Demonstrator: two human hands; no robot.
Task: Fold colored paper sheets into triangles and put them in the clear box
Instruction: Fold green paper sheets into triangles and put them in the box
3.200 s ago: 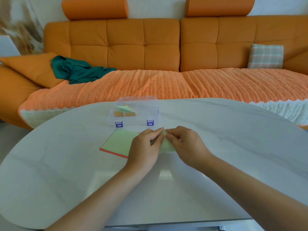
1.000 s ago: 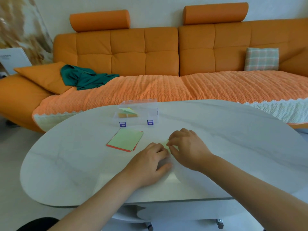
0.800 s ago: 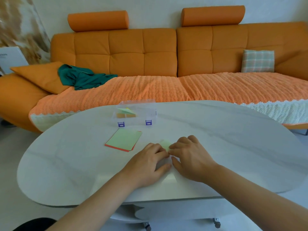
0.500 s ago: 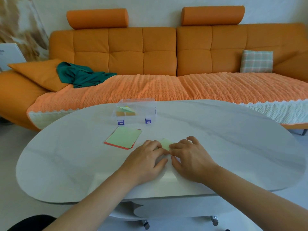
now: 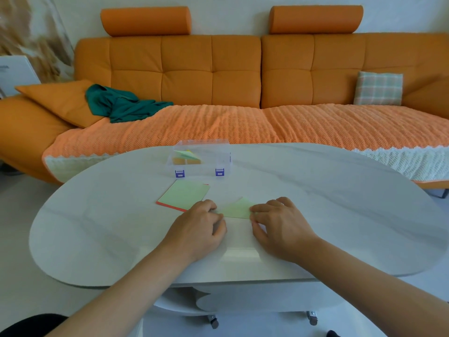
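A folded light-green paper lies on the white table between my hands. My left hand holds its left corner with curled fingers and thumb. My right hand holds its right corner the same way. A stack of flat sheets, green on top with a red edge below, lies just left of and beyond my left hand. The clear box with two blue latches stands behind the stack, lid up, with folded green and orange papers inside.
An orange sofa with a knitted cover runs along the far side of the table. A green cloth and a checked cushion lie on it. The table's near edge is just below my wrists.
My hands have slid apart from the middle of the paper to its two ends, uncovering the folded green sheet. Earlier the paper was brought from beside the stack toward me.
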